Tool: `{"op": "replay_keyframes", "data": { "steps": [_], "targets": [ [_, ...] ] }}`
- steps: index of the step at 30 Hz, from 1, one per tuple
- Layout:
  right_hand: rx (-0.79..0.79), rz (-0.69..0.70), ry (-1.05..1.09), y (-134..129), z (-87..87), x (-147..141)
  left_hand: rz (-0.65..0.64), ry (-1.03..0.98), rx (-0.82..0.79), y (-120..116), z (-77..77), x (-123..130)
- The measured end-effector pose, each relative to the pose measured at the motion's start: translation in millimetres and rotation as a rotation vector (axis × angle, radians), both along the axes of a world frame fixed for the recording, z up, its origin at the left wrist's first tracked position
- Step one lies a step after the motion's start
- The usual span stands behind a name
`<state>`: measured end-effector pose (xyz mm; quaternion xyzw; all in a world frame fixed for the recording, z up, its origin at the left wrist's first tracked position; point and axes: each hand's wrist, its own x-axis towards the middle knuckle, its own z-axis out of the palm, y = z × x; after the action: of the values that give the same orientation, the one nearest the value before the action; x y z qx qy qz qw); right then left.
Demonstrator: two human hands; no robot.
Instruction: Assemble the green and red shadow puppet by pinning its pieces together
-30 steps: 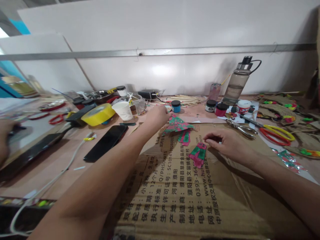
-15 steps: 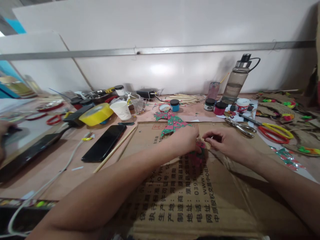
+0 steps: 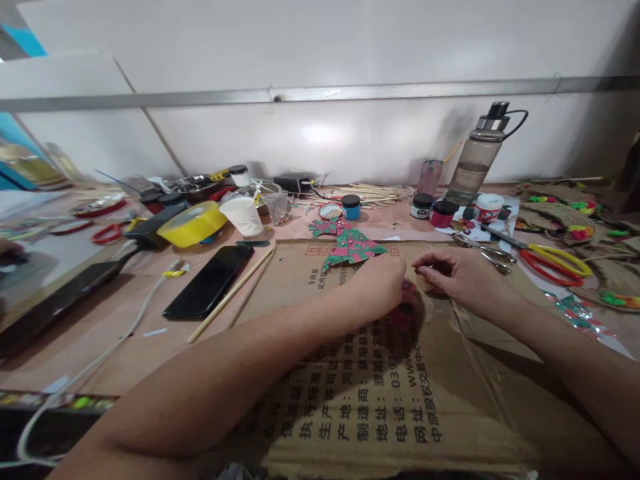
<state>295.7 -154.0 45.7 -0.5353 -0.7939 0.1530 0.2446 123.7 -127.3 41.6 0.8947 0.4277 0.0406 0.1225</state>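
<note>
My left hand (image 3: 384, 280) is closed round a small pink and dark green painted piece (image 3: 407, 297), partly hidden behind its fingers, low over the cardboard sheet (image 3: 350, 400). Just to the right, my right hand (image 3: 447, 270) has thumb and fingertips pinched together; whatever they may hold is too small to make out. A narrow gap separates the two hands. Beyond my left hand, a pink and green painted cut-out (image 3: 350, 243) dotted with small shiny beads lies at the cardboard's far edge.
Left of the cardboard are a wooden stick (image 3: 233, 293), a black phone (image 3: 207, 283), yellow tape (image 3: 193, 223) and a paper cup (image 3: 243, 217). Behind stand a blue paint jar (image 3: 351, 208) and a water bottle (image 3: 477, 157). Scissors (image 3: 555, 263) and pliers (image 3: 483, 252) lie at right.
My left hand has shifted slightly right and tilted, bringing the painted piece up closer to its fingers. My right hand stays pinched, a little farther right. The view has shifted slightly.
</note>
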Motion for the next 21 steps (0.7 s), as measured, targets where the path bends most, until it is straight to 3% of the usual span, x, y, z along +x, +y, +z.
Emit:
{"op": "replay_keyframes", "data": {
  "steps": [12, 21],
  "targets": [
    [0.030, 0.034, -0.011, -0.8, 0.9, -2.0, 0.000, -0.022, -0.128, 2.8, -0.2, 1.9],
    [0.002, 0.033, 0.009, 1.5, -2.6, -1.1, 0.008, 0.105, -0.031, -3.7, 9.3, 3.3]
  ]
}}
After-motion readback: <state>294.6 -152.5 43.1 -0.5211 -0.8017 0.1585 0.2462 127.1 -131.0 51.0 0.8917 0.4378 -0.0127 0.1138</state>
